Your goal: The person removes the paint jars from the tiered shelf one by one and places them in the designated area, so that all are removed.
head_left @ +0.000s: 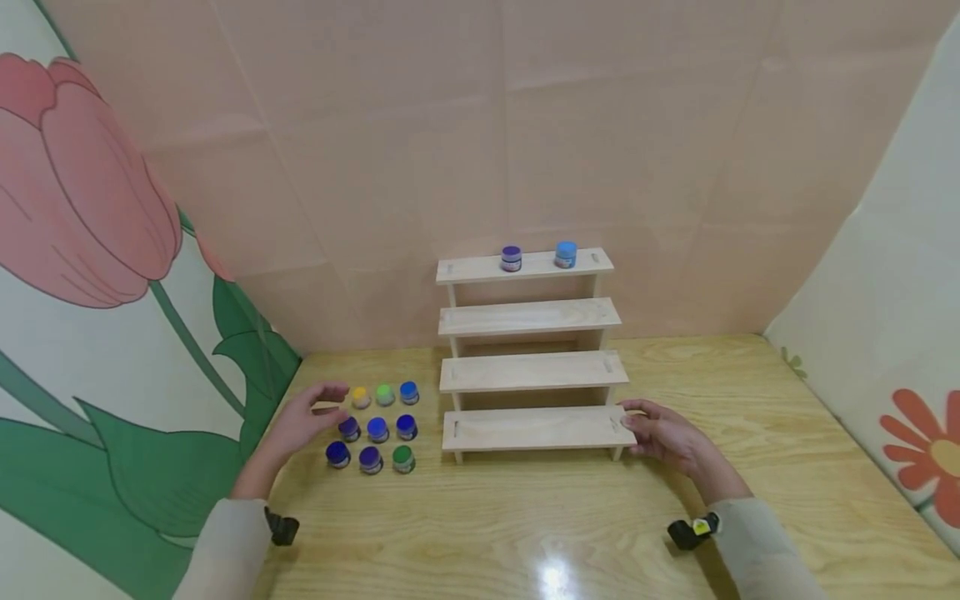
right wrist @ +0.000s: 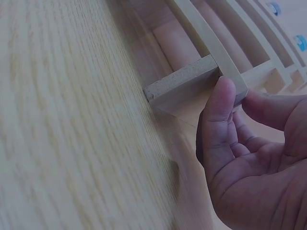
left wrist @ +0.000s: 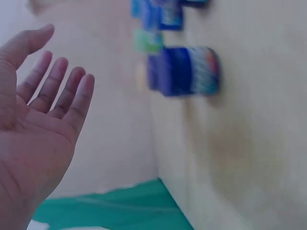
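My left hand [head_left: 300, 423] is beside small paint jars at the left of the table, its fingers relaxed and holding nothing. In the head view its fingertips are close to a yellow-lidded jar [head_left: 361, 397] and a purple-lidded jar [head_left: 349, 429]. The left wrist view shows the palm facing sideways, with a blurred blue jar [left wrist: 184, 72] apart from it. A pale wooden stepped rack [head_left: 534, 429] stands in the middle. With thumb and fingers, my right hand [head_left: 667, 435] pinches the right end of its lowest board [right wrist: 225, 72].
On the rack's top step stand a purple-lidded jar [head_left: 512, 259] and a light blue jar [head_left: 566, 255]. The other jars, blue, purple and green-lidded such as the green jar [head_left: 403, 458], form three rows left of the rack. A pink wall covering [head_left: 375, 167] rises behind.
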`<action>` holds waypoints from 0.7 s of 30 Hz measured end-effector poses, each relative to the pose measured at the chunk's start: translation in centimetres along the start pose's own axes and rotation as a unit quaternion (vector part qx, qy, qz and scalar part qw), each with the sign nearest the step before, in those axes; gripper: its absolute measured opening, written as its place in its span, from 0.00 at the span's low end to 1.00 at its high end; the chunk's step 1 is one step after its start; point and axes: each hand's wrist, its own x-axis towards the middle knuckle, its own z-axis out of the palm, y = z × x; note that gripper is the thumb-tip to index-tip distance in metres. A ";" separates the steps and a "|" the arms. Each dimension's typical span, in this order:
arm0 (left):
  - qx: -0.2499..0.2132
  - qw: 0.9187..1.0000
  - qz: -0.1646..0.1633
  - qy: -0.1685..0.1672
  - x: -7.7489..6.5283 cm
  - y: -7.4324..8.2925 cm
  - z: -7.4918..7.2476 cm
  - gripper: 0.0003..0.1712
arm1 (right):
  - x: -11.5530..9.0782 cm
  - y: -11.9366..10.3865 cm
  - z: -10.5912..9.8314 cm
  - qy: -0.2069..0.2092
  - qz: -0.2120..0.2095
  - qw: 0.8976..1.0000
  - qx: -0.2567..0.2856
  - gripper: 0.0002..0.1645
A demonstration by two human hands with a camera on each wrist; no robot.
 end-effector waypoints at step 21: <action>-0.043 0.997 0.066 -0.007 8.3 8.6 1.4 0.24 | 0.1 -0.2 -0.1 -0.001 0.003 1.000 -0.011 0.14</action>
